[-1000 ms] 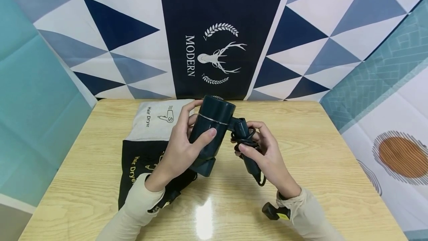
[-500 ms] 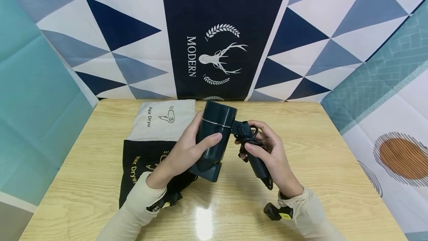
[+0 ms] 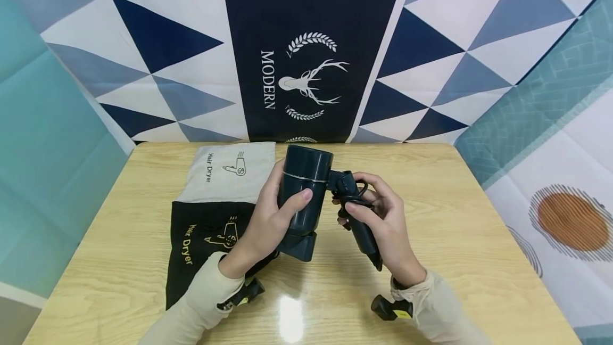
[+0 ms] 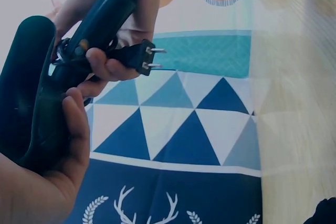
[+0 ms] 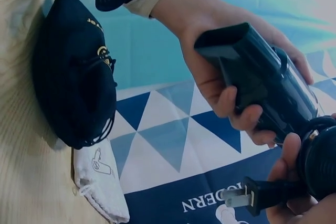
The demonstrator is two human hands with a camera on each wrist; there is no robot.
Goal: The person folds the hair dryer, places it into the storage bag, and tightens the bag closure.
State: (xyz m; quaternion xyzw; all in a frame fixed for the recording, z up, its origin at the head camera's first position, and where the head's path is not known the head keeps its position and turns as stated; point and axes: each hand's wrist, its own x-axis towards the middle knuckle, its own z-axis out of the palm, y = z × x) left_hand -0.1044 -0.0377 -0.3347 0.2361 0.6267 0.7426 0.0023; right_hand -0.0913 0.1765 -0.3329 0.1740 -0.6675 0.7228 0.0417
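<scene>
A dark teal hair dryer (image 3: 307, 163) is held up over the table, nozzle (image 3: 298, 249) pointing down toward the near side. My left hand (image 3: 268, 222) grips its barrel, thumb across the front and fingers behind. At the hinge to the right, the folding handle (image 3: 365, 236) slants down and away from the barrel. My right hand (image 3: 388, 222) holds this handle together with the black cord (image 3: 353, 199) looped round it. In the left wrist view the two-pin plug (image 4: 144, 57) sticks out beside the right fingers; the right wrist view shows the same plug (image 5: 258, 196).
A pale grey drawstring bag (image 3: 225, 177) printed "Hair Dryer" lies flat at the table's back left. In front of it is a black bag (image 3: 191, 228) with gold print, bulging in the right wrist view. Patterned cloth (image 3: 182, 36) stands behind the wooden table (image 3: 455, 217).
The hair dryer has come slightly lower and its barrel stands more upright. The cord loop that hung below the handle's end no longer shows. Both hands keep their hold.
</scene>
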